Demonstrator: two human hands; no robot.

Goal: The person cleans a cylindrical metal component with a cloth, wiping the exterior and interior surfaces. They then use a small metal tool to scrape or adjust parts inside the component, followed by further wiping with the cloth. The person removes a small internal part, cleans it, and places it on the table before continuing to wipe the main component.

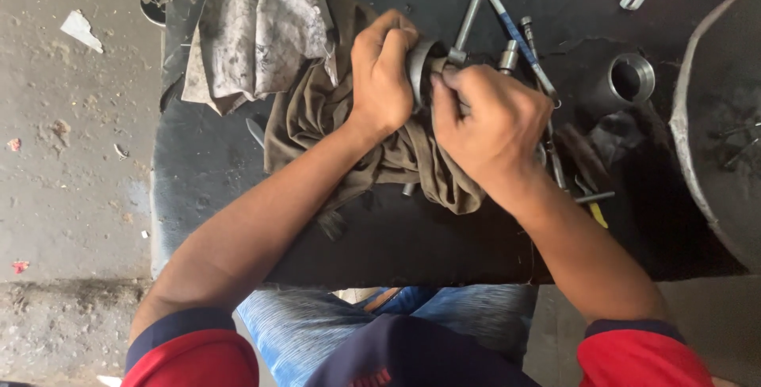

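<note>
My left hand grips a round grey metal part together with a brown rag that drapes down over the black work surface. My right hand is closed on the same metal part from the right, fingertips pressed against its edge. A long metal rod runs up and away from the part between my two hands. Most of the part is hidden by my fingers and the rag.
A dirty grey cloth lies at the back left. A metal sleeve stands to the right, with several loose tools beside it. A large round metal drum fills the right edge. Concrete floor lies left.
</note>
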